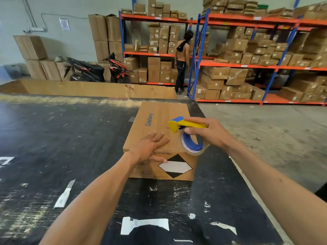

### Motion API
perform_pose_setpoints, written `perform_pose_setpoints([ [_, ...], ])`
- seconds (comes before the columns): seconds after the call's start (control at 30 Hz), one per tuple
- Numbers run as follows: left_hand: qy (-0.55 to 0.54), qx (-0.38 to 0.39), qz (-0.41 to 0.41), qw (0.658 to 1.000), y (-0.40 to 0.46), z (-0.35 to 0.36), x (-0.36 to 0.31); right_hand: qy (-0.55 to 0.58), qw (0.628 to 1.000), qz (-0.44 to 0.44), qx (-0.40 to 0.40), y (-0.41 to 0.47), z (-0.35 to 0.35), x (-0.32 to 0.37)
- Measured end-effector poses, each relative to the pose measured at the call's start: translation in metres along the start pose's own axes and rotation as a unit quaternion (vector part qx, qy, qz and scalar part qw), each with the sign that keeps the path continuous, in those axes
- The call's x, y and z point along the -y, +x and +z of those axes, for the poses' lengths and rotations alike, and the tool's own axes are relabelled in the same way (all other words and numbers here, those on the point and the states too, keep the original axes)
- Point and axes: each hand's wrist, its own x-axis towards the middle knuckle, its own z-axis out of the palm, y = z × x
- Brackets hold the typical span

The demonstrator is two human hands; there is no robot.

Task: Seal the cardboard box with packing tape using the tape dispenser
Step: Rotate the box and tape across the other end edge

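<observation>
Left hand lies flat, fingers spread, on the cardboard box top near edge, thumb over the front face. Right hand wrapped around the yellow-blue tape dispenser, its tape roll at the box's 4 o'clock top corner. I see the box on the black scuffed surface, right of centre. At 12 o'clock, racks of cartons, a person standing, a scooter at 11.

Bright, even, diffuse light with soft shadows; pale glare streaks the scuffed black desk. Wide-angle distortion bends the orange-and-blue metal shelving; edges slightly soft.
</observation>
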Motion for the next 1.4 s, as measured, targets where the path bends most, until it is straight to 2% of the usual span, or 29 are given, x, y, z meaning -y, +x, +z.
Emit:
perform_pose_setpoints([
  [0.23,-0.002,-0.022,-0.013,1.000,-0.002,0.005,-0.007,-0.018,0.999,0.007,-0.050,0.007,0.021,-0.009],
  [0.47,-0.004,-0.059,-0.017,0.998,0.000,0.010,-0.010,-0.039,0.999,-0.012,-0.016,0.003,0.036,-0.015],
  [0.53,-0.091,-0.061,-0.024,0.994,-0.001,0.007,-0.011,-0.039,0.999,-0.030,-0.010,-0.002,0.037,-0.018],
  [0.57,-0.194,-0.066,-0.040,0.978,-0.003,0.002,-0.012,-0.039,0.998,-0.042,-0.013,-0.005,0.035,-0.019],
  [0.6,-0.327,-0.076,-0.072,0.939,-0.007,-0.007,-0.012,-0.044,0.997,-0.059,-0.024,-0.008,0.033,-0.020],
  [0.63,-0.470,-0.085,-0.115,0.871,-0.012,-0.019,-0.013,-0.056,0.994,-0.084,-0.045,-0.011,0.030,-0.021],
  [0.67,-0.604,-0.092,-0.152,0.777,-0.019,-0.030,-0.014,-0.070,0.988,-0.122,-0.071,-0.015,0.027,-0.020],
  [0.73,-0.808,-0.057,-0.176,0.560,-0.033,-0.048,-0.010,-0.099,0.962,-0.222,-0.127,-0.023,0.021,-0.015],
  [0.77,-0.857,-0.029,-0.172,0.485,-0.042,-0.057,-0.007,-0.116,0.944,-0.268,-0.152,-0.026,0.019,-0.011],
  [0.8,-0.886,-0.007,-0.159,0.436,-0.052,-0.064,-0.007,-0.133,0.928,-0.304,-0.168,-0.028,0.018,-0.009],
  [0.83,-0.904,0.009,-0.141,0.403,-0.060,-0.070,-0.007,-0.156,0.916,-0.329,-0.168,-0.029,0.017,-0.009],
  [0.87,-0.915,0.012,-0.126,0.384,-0.066,-0.075,-0.009,-0.192,0.907,-0.343,-0.150,-0.030,0.018,-0.011],
  [0.9,-0.916,0.007,-0.120,0.383,-0.070,-0.079,-0.012,-0.239,0.901,-0.343,-0.118,-0.030,0.021,-0.015],
  [0.93,-0.907,0.000,-0.128,0.401,-0.072,-0.082,-0.016,-0.280,0.897,-0.332,-0.084,-0.030,0.025,-0.020],
  [1.0,-0.873,-0.016,-0.163,0.460,-0.076,-0.087,-0.024,-0.292,0.902,-0.312,-0.055,-0.031,0.033,-0.030],
  [1.03,-0.866,-0.028,-0.178,0.467,-0.077,-0.085,-0.024,-0.277,0.908,-0.310,-0.054,-0.031,0.036,-0.032],
  [1.13,-0.870,-0.053,-0.209,0.444,-0.084,-0.080,-0.022,-0.251,0.912,-0.320,-0.053,-0.031,0.041,-0.022],
  [1.23,-0.845,-0.085,-0.250,0.466,-0.085,-0.075,-0.022,-0.262,0.909,-0.323,-0.036,-0.028,0.048,-0.013],
  [1.33,-0.811,-0.156,-0.300,0.478,-0.082,-0.066,-0.021,-0.261,0.913,-0.314,-0.021,-0.024,0.057,-0.009],
  [1.4,-0.770,-0.197,-0.331,0.509,-0.081,-0.061,-0.021,-0.268,0.914,-0.305,-0.006,-0.020,0.063,-0.009],
])
